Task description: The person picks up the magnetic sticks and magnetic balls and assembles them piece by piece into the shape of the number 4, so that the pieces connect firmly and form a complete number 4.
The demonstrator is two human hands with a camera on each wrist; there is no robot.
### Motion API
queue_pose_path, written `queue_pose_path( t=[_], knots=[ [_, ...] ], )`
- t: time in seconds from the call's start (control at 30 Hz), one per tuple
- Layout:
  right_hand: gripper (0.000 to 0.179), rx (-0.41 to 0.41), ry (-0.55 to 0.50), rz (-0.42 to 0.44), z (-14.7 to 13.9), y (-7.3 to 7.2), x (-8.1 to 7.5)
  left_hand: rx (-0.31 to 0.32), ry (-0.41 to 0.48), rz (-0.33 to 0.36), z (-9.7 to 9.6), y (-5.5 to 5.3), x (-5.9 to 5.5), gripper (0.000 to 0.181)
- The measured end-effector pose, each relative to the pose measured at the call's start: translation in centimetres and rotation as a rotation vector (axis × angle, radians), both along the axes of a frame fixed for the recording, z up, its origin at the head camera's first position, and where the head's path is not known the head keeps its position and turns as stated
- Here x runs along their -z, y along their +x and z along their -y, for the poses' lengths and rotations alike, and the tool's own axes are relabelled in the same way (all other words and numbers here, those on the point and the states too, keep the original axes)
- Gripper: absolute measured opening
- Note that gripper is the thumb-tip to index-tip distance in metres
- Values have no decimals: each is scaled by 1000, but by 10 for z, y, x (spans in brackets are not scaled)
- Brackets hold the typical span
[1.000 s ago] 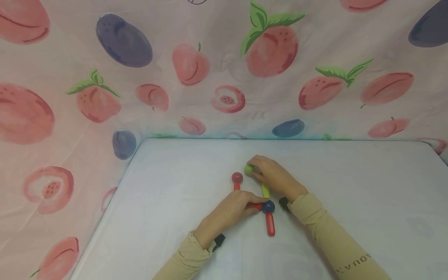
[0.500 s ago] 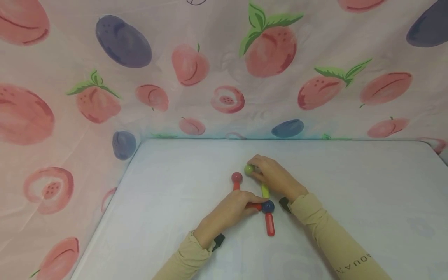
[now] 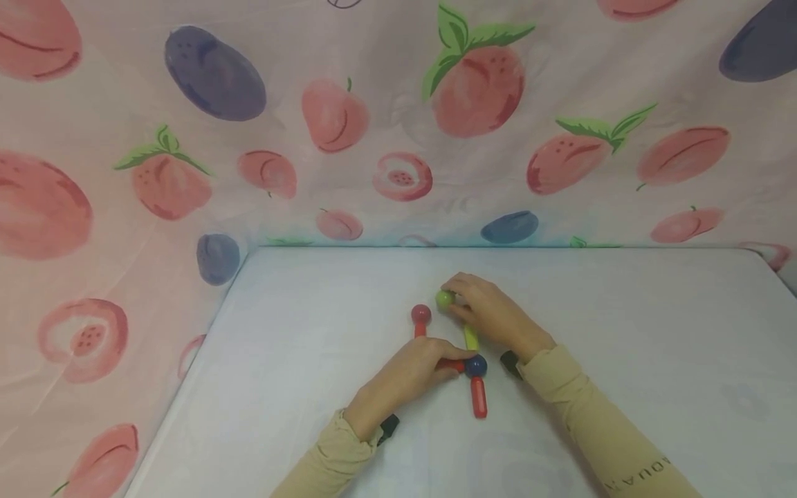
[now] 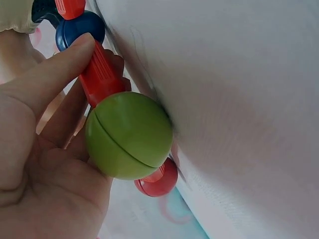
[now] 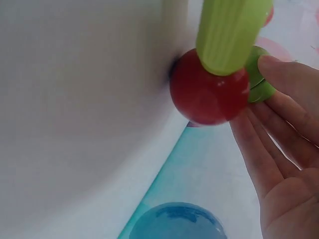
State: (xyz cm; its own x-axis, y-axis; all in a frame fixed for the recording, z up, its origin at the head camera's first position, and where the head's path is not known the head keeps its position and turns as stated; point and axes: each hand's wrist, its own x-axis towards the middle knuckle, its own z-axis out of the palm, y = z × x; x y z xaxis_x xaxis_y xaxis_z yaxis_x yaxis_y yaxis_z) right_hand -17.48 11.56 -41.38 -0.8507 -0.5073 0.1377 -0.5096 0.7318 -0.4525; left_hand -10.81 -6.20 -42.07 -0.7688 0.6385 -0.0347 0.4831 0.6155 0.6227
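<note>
My left hand pinches a red toy rod between thumb and fingers. That rod joins a blue ball to a green ball, which the hand hides in the head view. From the blue ball a second red rod points toward me, and a yellow-green rod points away. Farther back, my right hand holds another green ball in its fingertips. Close beside that ball, the right wrist view has a red ball on the end of the yellow-green rod.
Beyond the left hand, a pinkish-red ball tops a red rod. Everything lies on a white-covered table. A fruit-printed cloth hangs along the table's back and left sides.
The right hand, with its green ball, has shifted very slightly to the right. The left hand and the joined pieces stay in place; the head view itself has moved a little.
</note>
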Motion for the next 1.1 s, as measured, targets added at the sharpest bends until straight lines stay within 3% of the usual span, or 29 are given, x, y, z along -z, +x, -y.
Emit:
queue_pose_path(
  t=[0.7, 1.1],
  knots=[
    [33, 2, -3, -77, -17, 15, -18, -3, -21, -52, -2, -2, -1, 32],
    [37, 1, 25, -132, -30, 31, -22, -2, -28, -37, -2, -2, -2, 34]
  ],
)
